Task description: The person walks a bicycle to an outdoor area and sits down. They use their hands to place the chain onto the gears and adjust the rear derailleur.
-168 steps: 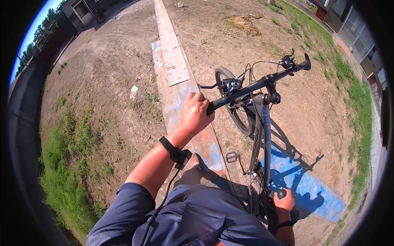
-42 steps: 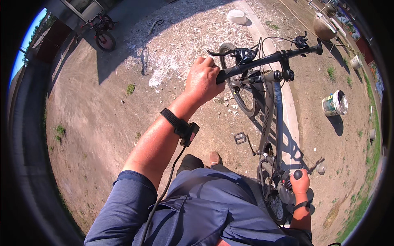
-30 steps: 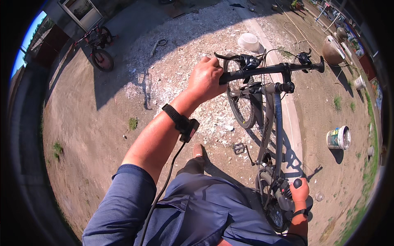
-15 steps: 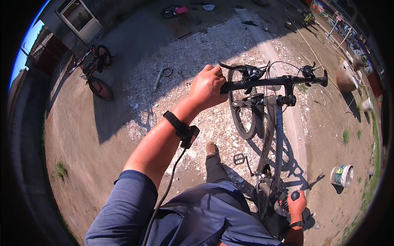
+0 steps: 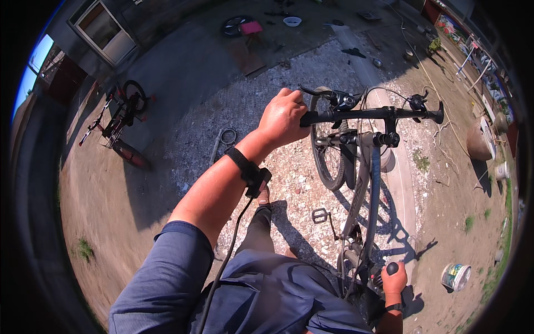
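My left hand (image 5: 283, 117) is wrapped round the left end of the black handlebar (image 5: 356, 114) of a dark grey bicycle (image 5: 361, 197), which is upright to my right. A black strap with a small device and cable is on that wrist. My right hand (image 5: 393, 278) is low near the back of the frame, closed round a black rounded piece (image 5: 392, 269) that I cannot make out clearly. The front wheel (image 5: 325, 161) is partly hidden by the fork. A pedal (image 5: 319, 216) sticks out beside my legs.
A second bicycle (image 5: 119, 119) stands left, below a door (image 5: 105, 33). Ahead are a white basin (image 5: 292, 21), a pink object (image 5: 251, 28) and a metal ring (image 5: 228, 136). A bucket (image 5: 455, 276), large pot (image 5: 479, 142) and hose (image 5: 445, 139) lie right, beside a concrete strip (image 5: 397, 183).
The bicycle and I have moved forward over the gravel patch. The second bicycle, ring and bucket sit lower in view, and more of the shaded yard shows. Both hands keep their holds.
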Available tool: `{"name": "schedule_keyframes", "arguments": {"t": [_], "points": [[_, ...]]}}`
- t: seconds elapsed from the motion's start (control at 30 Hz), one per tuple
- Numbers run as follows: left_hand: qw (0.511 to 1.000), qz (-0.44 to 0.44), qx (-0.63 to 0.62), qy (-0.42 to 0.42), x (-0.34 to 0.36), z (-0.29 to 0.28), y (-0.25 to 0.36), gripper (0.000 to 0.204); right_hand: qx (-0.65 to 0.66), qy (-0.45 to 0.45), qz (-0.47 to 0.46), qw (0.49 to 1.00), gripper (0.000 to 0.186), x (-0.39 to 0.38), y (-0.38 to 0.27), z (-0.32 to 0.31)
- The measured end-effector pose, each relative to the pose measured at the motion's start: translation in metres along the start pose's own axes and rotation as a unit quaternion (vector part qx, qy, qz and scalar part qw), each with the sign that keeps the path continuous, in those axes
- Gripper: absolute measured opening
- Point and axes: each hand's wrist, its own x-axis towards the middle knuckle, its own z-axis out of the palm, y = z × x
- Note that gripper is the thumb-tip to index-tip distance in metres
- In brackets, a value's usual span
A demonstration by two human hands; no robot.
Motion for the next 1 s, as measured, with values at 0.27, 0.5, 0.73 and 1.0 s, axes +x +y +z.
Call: {"name": "schedule_keyframes", "arguments": {"t": [0.27, 0.5, 0.73, 1.0], "points": [[0.999, 0.015, -0.001, -0.035, 0.106, 0.027, -0.165, 0.021, -0.024, 0.029, -0.006, 0.999, 0.035, 0.116, -0.129, 0.027], [1.0, -0.027, -0.013, -0.007, 0.141, 0.045, -0.282, 0.025, -0.011, 0.015, 0.002, 1.0, 0.036, 0.206, -0.24, 0.057], [0.996, -0.087, 0.017, -0.025, 0.173, 0.053, -0.38, 0.026, -0.013, 0.018, -0.019, 1.0, 0.034, 0.302, -0.351, 0.079], [0.986, -0.162, 0.041, -0.002, 0.198, 0.055, -0.461, 0.027, 0.005, 0.008, -0.041, 0.999, 0.037, 0.39, -0.462, 0.095]]}}
